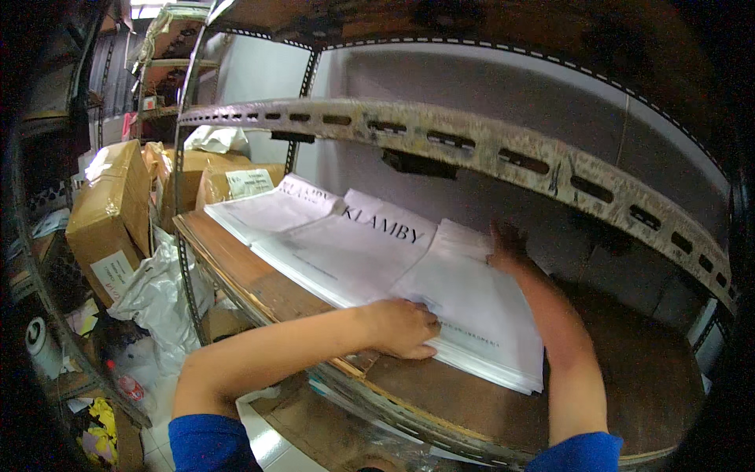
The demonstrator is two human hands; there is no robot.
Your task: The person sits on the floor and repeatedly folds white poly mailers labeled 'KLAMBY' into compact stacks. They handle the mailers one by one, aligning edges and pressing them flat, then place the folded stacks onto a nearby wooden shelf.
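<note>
Three piles of flat white printed sheets, perhaps plastic bags, lie side by side on a brown wooden shelf board (pixel 629 393). My left hand (pixel 401 326) is at the near edge of the right pile (pixel 480 303), its fingers curled over the top and its thumb low at the edge. At that pile's far end, my right hand (pixel 510 245) rests against the edge with its fingers apart, partly in shadow. The middle pile (pixel 354 244) and the left pile (pixel 271 204) have dark lettering along their far ends.
A slotted metal beam (pixel 472 145) crosses above the piles, close over my right hand. To the left stand taped cardboard boxes (pixel 110 212) and crumpled clear plastic (pixel 161 291). A white roll (pixel 43 346) is at the far left. The shelf's slotted metal edge (pixel 377 413) runs below my forearms.
</note>
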